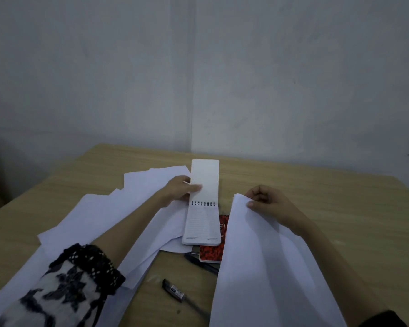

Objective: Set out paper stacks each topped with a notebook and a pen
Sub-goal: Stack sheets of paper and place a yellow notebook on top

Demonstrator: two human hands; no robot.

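My left hand [181, 188] grips the flipped-up cover of a small white spiral notebook [202, 223], which lies open at the table's middle. Under its near end lies a red patterned notebook [211, 253]. My right hand [269, 202] pinches the far corner of a sheaf of white paper [265, 267] that runs toward me on the right. Loose white sheets [118, 208] spread under my left forearm. A dark pen [200, 261] pokes out beside the red notebook. Another pen with a labelled barrel [177, 292] lies nearer me.
The wooden table [328, 197] stands in a corner of grey walls, with its left edge [33, 185] angled toward me. Bare wood shows at the far right and along the far edge.
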